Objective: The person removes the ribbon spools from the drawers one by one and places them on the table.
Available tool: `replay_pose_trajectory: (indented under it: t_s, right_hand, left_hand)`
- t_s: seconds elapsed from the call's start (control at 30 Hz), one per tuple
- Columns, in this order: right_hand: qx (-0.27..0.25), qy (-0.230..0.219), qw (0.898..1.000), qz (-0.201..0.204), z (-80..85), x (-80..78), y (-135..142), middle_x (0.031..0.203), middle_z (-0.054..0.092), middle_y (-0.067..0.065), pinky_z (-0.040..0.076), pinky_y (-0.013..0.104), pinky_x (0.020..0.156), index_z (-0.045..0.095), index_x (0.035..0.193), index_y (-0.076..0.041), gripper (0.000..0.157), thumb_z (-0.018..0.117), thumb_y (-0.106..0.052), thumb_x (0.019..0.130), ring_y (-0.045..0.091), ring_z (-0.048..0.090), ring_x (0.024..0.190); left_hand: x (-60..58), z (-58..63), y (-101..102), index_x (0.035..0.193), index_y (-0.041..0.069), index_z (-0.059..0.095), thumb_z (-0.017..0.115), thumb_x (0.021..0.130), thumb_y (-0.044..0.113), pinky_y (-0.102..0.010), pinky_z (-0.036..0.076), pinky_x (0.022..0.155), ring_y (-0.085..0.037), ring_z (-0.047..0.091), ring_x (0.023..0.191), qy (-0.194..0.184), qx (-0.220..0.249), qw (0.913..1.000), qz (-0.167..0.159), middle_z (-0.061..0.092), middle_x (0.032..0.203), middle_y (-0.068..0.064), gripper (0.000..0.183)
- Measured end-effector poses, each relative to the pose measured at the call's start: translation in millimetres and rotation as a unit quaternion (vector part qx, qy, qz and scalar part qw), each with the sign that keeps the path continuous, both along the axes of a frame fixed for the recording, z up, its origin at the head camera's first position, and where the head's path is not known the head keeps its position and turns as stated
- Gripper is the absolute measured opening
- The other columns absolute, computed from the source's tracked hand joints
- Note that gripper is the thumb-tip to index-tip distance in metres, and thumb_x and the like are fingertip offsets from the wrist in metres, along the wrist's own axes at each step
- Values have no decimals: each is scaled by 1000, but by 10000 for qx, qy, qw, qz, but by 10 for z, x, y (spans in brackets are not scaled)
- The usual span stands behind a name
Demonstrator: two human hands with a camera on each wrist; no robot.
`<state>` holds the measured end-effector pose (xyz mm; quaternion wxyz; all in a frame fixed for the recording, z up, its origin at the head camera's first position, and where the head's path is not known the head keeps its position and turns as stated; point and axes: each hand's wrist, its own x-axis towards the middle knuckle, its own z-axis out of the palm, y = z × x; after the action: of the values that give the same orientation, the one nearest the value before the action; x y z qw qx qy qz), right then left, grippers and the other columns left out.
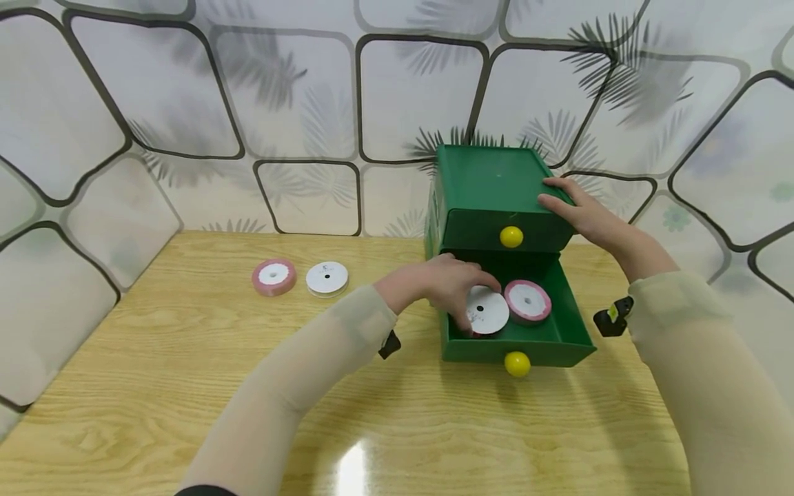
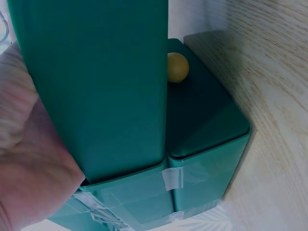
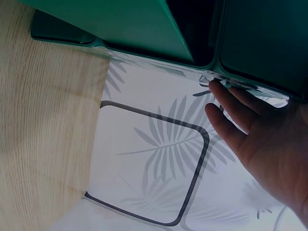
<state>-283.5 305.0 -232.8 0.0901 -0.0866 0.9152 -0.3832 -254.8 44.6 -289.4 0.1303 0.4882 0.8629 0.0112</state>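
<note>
My left hand [image 1: 453, 284] reaches into the pulled-out green drawer [image 1: 561, 324] and holds a white-faced ribbon spool [image 1: 489, 313] by its edge, thumb toward the front. A bit of red shows under that spool's rim. Beside it in the drawer lies a pink ribbon spool [image 1: 527, 301] with a white centre. In the left wrist view the drawer wall [image 2: 96, 96] hides the fingers of this hand. My right hand [image 1: 579, 210] rests at the right top edge of the green drawer box [image 1: 490, 172], its fingers extended; the right wrist view shows them along its side.
On the wooden table [image 1: 186, 344], to the left, lie another pink ribbon spool [image 1: 273, 277] and a white spool [image 1: 327, 279]. The upper drawer, with a yellow knob [image 1: 511, 237], is closed. A closed lower drawer [image 2: 207, 110] sits beneath the pulled-out one. A patterned backdrop [image 1: 310, 103] stands behind.
</note>
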Motion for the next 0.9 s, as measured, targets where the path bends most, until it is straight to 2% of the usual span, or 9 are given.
replay_pose_trajectory:
  t_s: [0.23, 0.4, 0.57, 0.77, 0.9]
  right_hand:
    - [-25, -26, 10000, -35, -31, -13, 15, 158, -13, 23, 19, 67, 104, -1, 157, -12, 73, 35, -45, 103, 54, 13, 136]
    - [-30, 24, 10000, -6, -27, -8, 9, 158, -12, 22, 18, 67, 105, -1, 157, -13, 74, 36, -48, 102, 53, 13, 137]
    - [34, 32, 10000, -34, -19, -2, 3, 158, -12, 21, 17, 67, 106, 0, 157, -14, 75, 37, -49, 102, 52, 12, 138]
    - [11, -1, 10000, -57, -18, -3, 9, 157, -11, 26, 16, 66, 107, -1, 157, -13, 74, 36, -47, 103, 55, 13, 136]
    - [-5, -2, 10000, -41, -22, -17, 8, 157, -11, 25, 16, 66, 107, -1, 157, -12, 73, 36, -45, 103, 55, 13, 136]
  left_hand:
    - [-22, -35, -48, 145, 25, 45, 78, 79, 46, -29, 35, 92, -14, 48, 108, -202, 589, 9980, -65, 50, 127, 0, 77]
    - [-26, -19, -85, 146, 22, 42, 78, 80, 40, -27, 38, 88, -16, 48, 104, -555, 1039, 9930, -42, 49, 128, -1, 78]
    - [-5, 25, -118, 146, 19, 40, 79, 79, 37, -25, 42, 84, -17, 49, 104, -929, 1539, 9837, 12, 50, 128, -3, 80]
    - [6, 19, -153, 144, 17, 43, 81, 77, 40, -23, 42, 83, -14, 48, 102, -891, 2187, 9717, 105, 49, 124, -3, 80]
    - [20, 25, -206, 143, 16, 44, 81, 77, 39, -23, 42, 82, -14, 48, 102, -989, 2630, 9595, 191, 48, 123, -3, 79]
